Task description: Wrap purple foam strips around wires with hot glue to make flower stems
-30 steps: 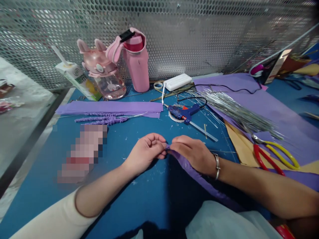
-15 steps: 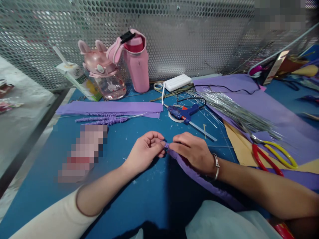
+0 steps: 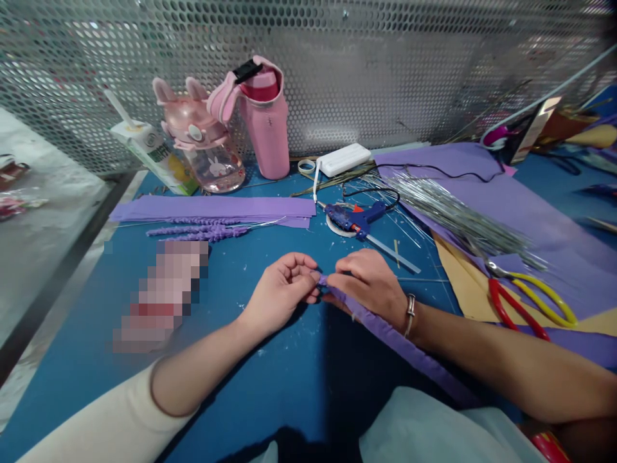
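Observation:
A long purple foam strip (image 3: pixel 385 334) runs from the middle of the blue mat (image 3: pixel 270 379) back toward my lap. My left hand (image 3: pixel 282 289) pinches its rolled tip with fingers curled closed. My right hand (image 3: pixel 371 283), with a silver bracelet at the wrist, grips the same strip just behind the tip. The two hands almost touch each other above the mat.
Behind my hands lie a blue glue gun (image 3: pixel 354 218), a stack of purple strips (image 3: pixel 212 209), finished purple stems (image 3: pixel 202 230), a bundle of silver wires (image 3: pixel 453 215) and red-yellow scissors (image 3: pixel 525 299). Two pink bottles (image 3: pixel 263 119), a drink carton (image 3: pixel 152 154) and a white box (image 3: pixel 344 159) stand by the perforated wall.
My right hand has rolled a little, lifting its wrist, and the strip behind it shows more. My left hand has barely moved.

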`<state>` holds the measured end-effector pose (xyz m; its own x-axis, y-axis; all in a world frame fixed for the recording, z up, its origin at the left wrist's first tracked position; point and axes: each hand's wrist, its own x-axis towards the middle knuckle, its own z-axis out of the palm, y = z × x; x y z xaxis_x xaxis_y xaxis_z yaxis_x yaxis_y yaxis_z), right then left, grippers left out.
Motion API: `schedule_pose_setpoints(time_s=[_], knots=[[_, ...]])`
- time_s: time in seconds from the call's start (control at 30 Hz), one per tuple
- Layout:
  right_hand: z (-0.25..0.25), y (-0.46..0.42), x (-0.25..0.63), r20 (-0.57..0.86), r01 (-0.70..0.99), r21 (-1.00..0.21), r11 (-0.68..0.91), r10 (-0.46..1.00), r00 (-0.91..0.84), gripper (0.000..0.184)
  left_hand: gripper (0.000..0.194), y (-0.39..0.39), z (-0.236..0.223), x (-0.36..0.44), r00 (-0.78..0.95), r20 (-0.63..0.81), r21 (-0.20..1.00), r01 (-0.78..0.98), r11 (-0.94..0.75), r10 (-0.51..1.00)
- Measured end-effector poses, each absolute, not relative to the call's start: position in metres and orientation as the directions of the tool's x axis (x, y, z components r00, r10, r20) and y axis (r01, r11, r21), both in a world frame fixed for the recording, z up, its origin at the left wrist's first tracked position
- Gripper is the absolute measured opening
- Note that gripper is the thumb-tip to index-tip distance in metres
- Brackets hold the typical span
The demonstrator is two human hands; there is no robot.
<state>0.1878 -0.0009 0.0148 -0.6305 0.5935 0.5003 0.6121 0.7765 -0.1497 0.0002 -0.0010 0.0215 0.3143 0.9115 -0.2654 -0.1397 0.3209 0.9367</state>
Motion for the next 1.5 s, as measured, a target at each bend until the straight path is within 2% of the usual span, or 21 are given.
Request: schedule_pose_setpoints(time_s=[0.17, 0.33, 0.5, 0.63, 0.73, 0.83, 0.97, 1.1, 1.23, 1.3, 1.37, 1.5], knots=[[0.010, -0.002, 0.189, 0.520, 0.618, -0.253, 0.745, 0.643, -0.562, 0.016, 0.018, -0.003, 0.022, 0.001, 0.299, -0.209, 0.971, -0.054, 0.235, 0.931], [0.007, -0.003, 0.187, 0.488, 0.637, -0.240, 0.733, 0.658, -0.574, 0.016, 0.012, -0.007, 0.015, -0.001, 0.284, -0.060, 0.991, 0.129, 0.024, 0.957], [0.007, -0.005, 0.186, 0.506, 0.611, -0.254, 0.749, 0.642, -0.576, 0.015, 0.007, -0.008, 0.013, -0.006, 0.341, 0.186, 0.876, 0.367, -0.313, 0.921], [0.004, -0.007, 0.189, 0.523, 0.566, -0.233, 0.791, 0.593, -0.613, 0.014, 0.008, -0.010, 0.016, -0.006, 0.394, 0.258, 0.808, 0.412, -0.421, 0.882], [0.002, -0.005, 0.190, 0.498, 0.554, -0.263, 0.790, 0.603, -0.623, 0.017, 0.009, -0.010, 0.016, -0.007, 0.418, 0.259, 0.786, 0.432, -0.442, 0.870], [0.006, 0.001, 0.192, 0.406, 0.584, -0.295, 0.756, 0.652, -0.640, 0.021, 0.016, -0.004, 0.012, -0.009, 0.403, 0.252, 0.765, 0.473, -0.436, 0.880], [0.017, 0.003, 0.199, 0.330, 0.646, -0.181, 0.741, 0.665, -0.670, 0.030, 0.015, 0.010, 0.006, -0.015, 0.387, 0.271, 0.656, 0.596, -0.463, 0.881], [0.024, -0.011, 0.207, 0.241, 0.612, -0.114, 0.783, 0.619, -0.747, 0.033, 0.013, 0.016, 0.001, -0.017, 0.428, 0.288, 0.586, 0.629, -0.511, 0.857], [0.032, -0.021, 0.211, 0.160, 0.543, -0.063, 0.837, 0.546, -0.822, 0.024, 0.021, 0.015, 0.001, -0.015, 0.413, 0.314, 0.634, 0.579, -0.512, 0.855], [0.041, -0.017, 0.217, 0.207, 0.611, -0.063, 0.789, 0.609, -0.765, 0.020, 0.027, 0.015, 0.002, -0.015, 0.314, 0.304, 0.693, 0.575, -0.435, 0.899], [0.052, -0.005, 0.225, 0.264, 0.692, -0.066, 0.718, 0.682, -0.682, 0.024, 0.027, 0.015, 0.003, -0.016, 0.227, 0.279, 0.731, 0.580, -0.360, 0.933], [0.065, 0.030, 0.244, 0.303, 0.781, -0.029, 0.624, 0.750, -0.588, 0.024, 0.022, 0.014, 0.002, -0.017, 0.178, 0.207, 0.747, 0.606, -0.273, 0.962]])
